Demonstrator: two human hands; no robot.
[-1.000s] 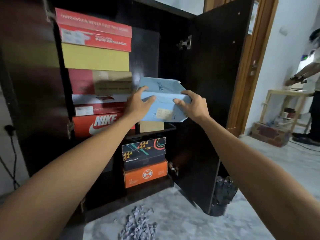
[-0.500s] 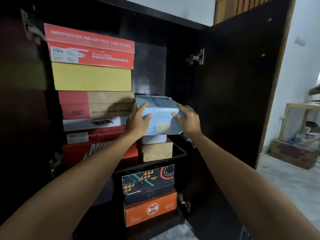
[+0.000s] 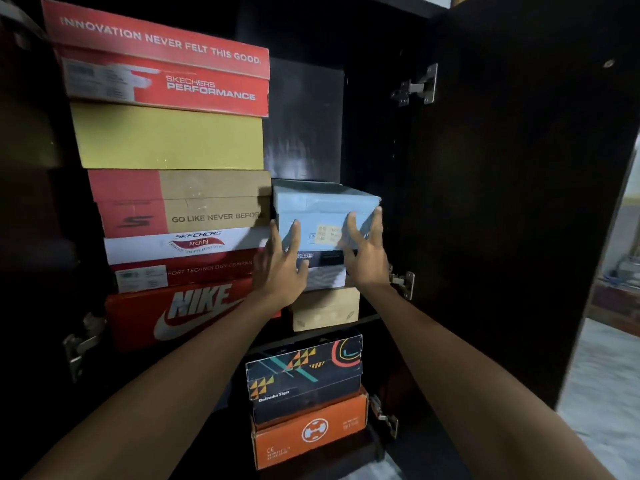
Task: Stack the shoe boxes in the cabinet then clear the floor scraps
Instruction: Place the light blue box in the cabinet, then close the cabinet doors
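Item in hand: light blue shoe box point(image 3: 325, 216), on the upper shelf of the cabinet point(image 3: 502, 202), topmost in the right-hand column.
- Beneath it: a dark box with a white lower part point(image 3: 323, 268), then a plain kraft box point(image 3: 325, 308) resting on the shelf.
- My left hand point(image 3: 280, 268): fingers straight, spread flat against the box's front left edge. Pressing, not gripping.
- My right hand point(image 3: 363, 251): fingers straight and spread on the front right, fingertips reaching the box's right corner. Also pressing.

Adjacent, left column, top down: red Skechers Performance box point(image 3: 162, 67), yellow box point(image 3: 169, 138), red-and-kraft Skechers box point(image 3: 180, 204), white Arch Fit box point(image 3: 183, 245), red Nike box point(image 3: 180, 313). The blue box sits just beside this column, apparently touching it.

Lower shelf: patterned Onitsuka Tiger box point(image 3: 304, 372) on an orange box point(image 3: 310, 431).

Step, as I judge it: seating the blue box flush, stacking stage nearly finished. Next call: an even push from both palms so the box squares over the narrower ones below without tipping, then release. Floor scraps are out of view; that stage is not begun.
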